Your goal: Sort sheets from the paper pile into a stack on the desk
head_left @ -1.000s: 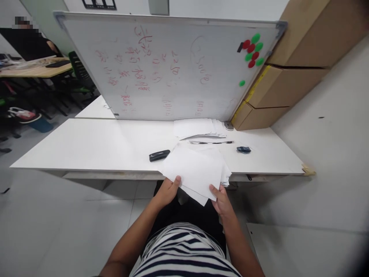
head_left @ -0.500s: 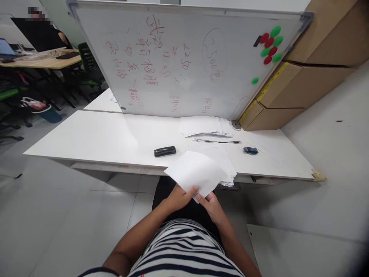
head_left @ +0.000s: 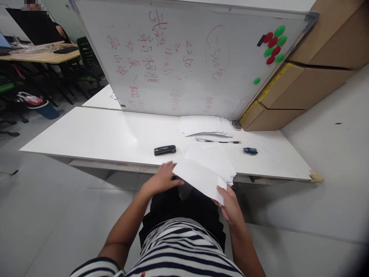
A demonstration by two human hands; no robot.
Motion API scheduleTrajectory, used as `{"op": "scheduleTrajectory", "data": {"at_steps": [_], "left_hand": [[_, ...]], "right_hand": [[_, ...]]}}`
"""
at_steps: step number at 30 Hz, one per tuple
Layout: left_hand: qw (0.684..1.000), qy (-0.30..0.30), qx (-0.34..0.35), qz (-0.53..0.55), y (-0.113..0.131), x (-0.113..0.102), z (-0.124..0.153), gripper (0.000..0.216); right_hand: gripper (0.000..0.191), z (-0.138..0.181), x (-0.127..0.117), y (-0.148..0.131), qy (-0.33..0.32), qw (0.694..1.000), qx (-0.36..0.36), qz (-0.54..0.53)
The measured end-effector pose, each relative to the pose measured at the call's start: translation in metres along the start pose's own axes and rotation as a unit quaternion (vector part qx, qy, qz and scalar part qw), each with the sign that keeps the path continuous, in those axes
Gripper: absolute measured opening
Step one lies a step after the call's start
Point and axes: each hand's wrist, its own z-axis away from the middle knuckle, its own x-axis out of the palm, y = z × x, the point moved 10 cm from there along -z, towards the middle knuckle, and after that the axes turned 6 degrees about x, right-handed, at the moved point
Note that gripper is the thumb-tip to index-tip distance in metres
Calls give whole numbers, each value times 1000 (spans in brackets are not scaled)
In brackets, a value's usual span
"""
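Observation:
A white sheet of paper (head_left: 198, 179) is pinched at its near right corner by my right hand (head_left: 227, 198), thumb on top. It slants over the desk's front edge and overlaps a paper stack (head_left: 213, 156); whether it is one sheet or a few, I cannot tell. My left hand (head_left: 164, 177) is open at the paper's left corner, fingers apart; whether it touches the paper is unclear. A black stapler (head_left: 165, 150) lies on the desk just beyond my left hand. Farther right lies a small dark blue object (head_left: 250, 151), its kind unclear.
A second paper stack (head_left: 201, 125) lies farther back, with a thin dark-and-clear strip (head_left: 217, 141) before it. A whiteboard (head_left: 190, 57) with red writing and magnets stands behind the white desk (head_left: 100, 130). Cardboard boxes (head_left: 288, 86) are piled right. A person (head_left: 62, 32) sits far left behind a monitor.
My left hand has let go of the paper and moved left toward the stapler. My right hand has shifted right with the paper, which now lies lower and flatter.

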Motion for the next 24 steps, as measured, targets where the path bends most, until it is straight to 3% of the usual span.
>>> {"op": "scheduleTrajectory", "data": {"at_steps": [3, 5, 8, 11, 17, 24], "left_hand": [[988, 113, -9, -102, -33, -45, -21, 49], [970, 172, -40, -167, -59, -60, -36, 54], [955, 188, -95, -207, -100, -59, -55, 49], [966, 182, -84, -162, -123, -51, -62, 36], [983, 160, -5, -91, -121, -49, -55, 36], [991, 119, 0, -68, -115, -47, -55, 35]], "right_hand": [[50, 1, -9, 3, -4, 999, 32, 7], [54, 3, -12, 6, 4, 999, 45, 29], [56, 8, -6, 9, -7, 997, 41, 62], [53, 10, 3, 6, -32, 997, 9, 75], [47, -2, 13, -6, -16, 998, -55, 35], [49, -32, 24, 4, -7, 998, -55, 15]]}}
